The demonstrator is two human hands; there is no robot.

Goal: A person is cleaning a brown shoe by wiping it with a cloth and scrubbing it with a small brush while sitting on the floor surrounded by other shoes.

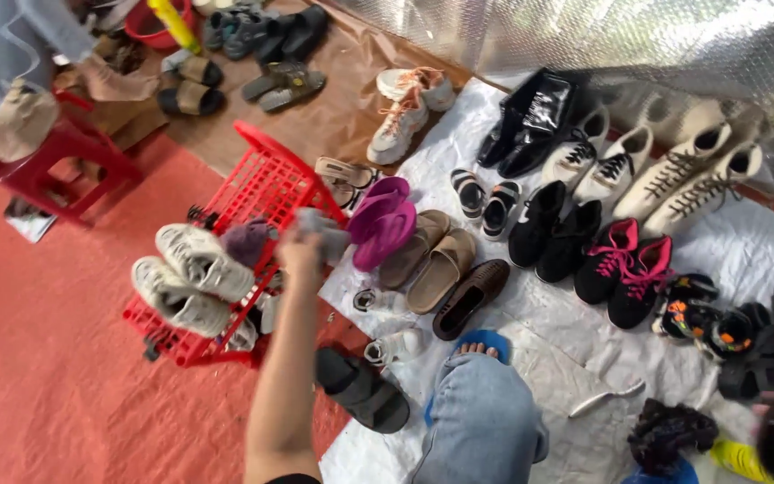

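The left hand [302,251] is stretched out over the edge of the red basket [266,184], fingers seemingly closed on a grey shoe [326,235], though blur makes the grip hard to tell; the right hand is out of view. The shoe hangs between the basket's white sneakers [192,278] and the purple slippers [380,222] on the white sheet [548,332]. This looks like the sorting step, shoe in transit; setting it down calls for a free spot in the rows.

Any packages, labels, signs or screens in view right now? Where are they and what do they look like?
No signs or screens show.
Glossy black plastic package: top middle on the white sheet, beside the white sneakers.
Flat printed paper: far left on the floor, under the red stool; print too blurred to describe.
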